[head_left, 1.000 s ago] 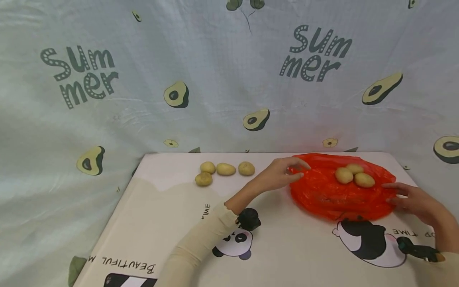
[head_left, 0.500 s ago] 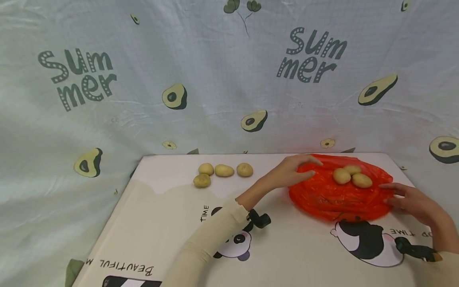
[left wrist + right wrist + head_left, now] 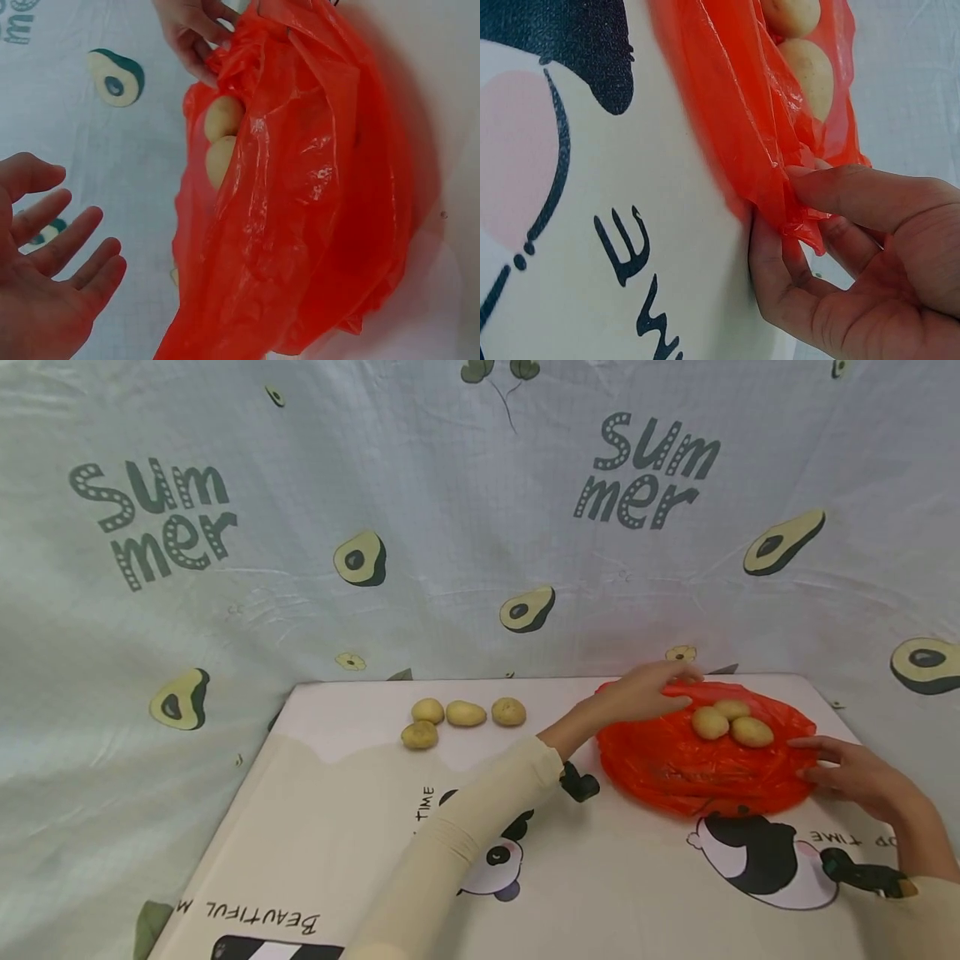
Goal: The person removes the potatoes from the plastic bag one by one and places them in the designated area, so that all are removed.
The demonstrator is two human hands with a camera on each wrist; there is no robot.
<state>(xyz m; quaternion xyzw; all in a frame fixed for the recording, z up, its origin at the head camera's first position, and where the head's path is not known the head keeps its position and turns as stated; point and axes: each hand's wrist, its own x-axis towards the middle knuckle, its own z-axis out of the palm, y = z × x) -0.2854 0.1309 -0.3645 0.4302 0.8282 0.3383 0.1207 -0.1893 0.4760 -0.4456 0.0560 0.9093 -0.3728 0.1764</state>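
Observation:
A red plastic bag (image 3: 675, 768) lies crumpled at the right of the table, with three potatoes (image 3: 752, 732) on or inside it; whether a layer covers them I cannot tell in the head view. My right hand (image 3: 873, 777) pinches the bag's right edge between thumb and fingers, as the right wrist view shows around the gathered red plastic (image 3: 804, 225). Over the far left part of the bag hovers my left hand (image 3: 645, 692). In the left wrist view its fingers (image 3: 71, 247) are spread, apart from the bag, and hold nothing.
Several loose potatoes (image 3: 465, 713) sit grouped at the far middle-left of the white table (image 3: 330, 810). Behind the table's far edge hangs a printed cloth (image 3: 435, 527) with avocados. Panda drawings mark the tabletop.
My left hand has moved right and away from me over the bag, from its left edge. The right hand keeps its grip at the bag's right edge. The view has shifted slightly.

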